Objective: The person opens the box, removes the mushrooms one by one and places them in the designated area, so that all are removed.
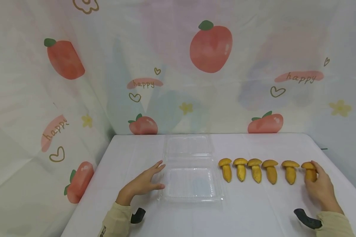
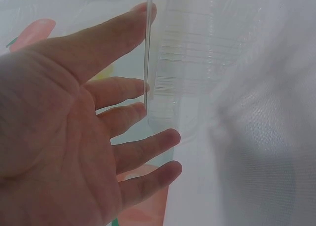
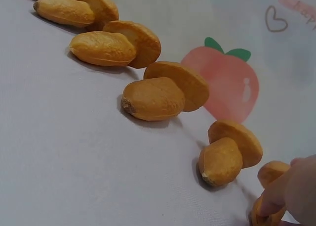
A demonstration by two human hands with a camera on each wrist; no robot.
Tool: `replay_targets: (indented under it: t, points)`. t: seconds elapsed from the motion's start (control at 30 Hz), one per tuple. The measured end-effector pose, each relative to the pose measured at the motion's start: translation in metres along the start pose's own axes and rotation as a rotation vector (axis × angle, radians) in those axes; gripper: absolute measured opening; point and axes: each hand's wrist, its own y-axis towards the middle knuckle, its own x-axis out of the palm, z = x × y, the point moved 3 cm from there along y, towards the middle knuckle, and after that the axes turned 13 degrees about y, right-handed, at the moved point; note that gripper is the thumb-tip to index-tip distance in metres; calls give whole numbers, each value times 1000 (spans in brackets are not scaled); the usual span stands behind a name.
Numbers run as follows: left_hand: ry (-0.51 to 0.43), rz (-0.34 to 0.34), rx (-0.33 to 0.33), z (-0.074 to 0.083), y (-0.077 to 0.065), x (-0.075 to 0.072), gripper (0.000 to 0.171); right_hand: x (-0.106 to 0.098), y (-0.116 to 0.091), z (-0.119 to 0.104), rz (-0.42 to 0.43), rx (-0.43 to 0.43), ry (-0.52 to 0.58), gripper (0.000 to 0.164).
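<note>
A hinged clear plastic box [image 1: 190, 182] lies with its lid [image 1: 188, 144] folded back on the white table. At the box's left edge is my left hand [image 1: 145, 182], fingers spread and fairly straight. In the left wrist view, the thumb and some fingertips meet the clear rim [image 2: 147, 53]; whether they press on it is unclear. My right hand [image 1: 321, 191] grips the rightmost yellow-brown mushroom [image 1: 310, 171], its fingers around the stem. In the right wrist view that mushroom [image 3: 271, 174] is partly hidden by the fingers.
Several similar mushrooms stretch in a row between box and right hand, among them the nearest one [image 1: 290, 171] and the leftmost one [image 1: 225, 169]. A fruit-printed cloth [image 1: 172, 49] hangs behind and at the left. A dark curved strap piece [image 1: 307, 219] projects by the right sleeve.
</note>
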Motion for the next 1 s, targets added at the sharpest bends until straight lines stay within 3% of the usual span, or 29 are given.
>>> replay_targets:
  t: [0.6,0.9,1.0]
  points:
    - [22,-3,-1,-3,2,0,83,0,7,9,4,-49,-103,71]
    - [23,1,-10,-2,2,0,83,-3,9,10,3,-113,-88,68]
    - [16,-2,-7,-3,1,0,83,-3,9,10,-13,-80,-79,68]
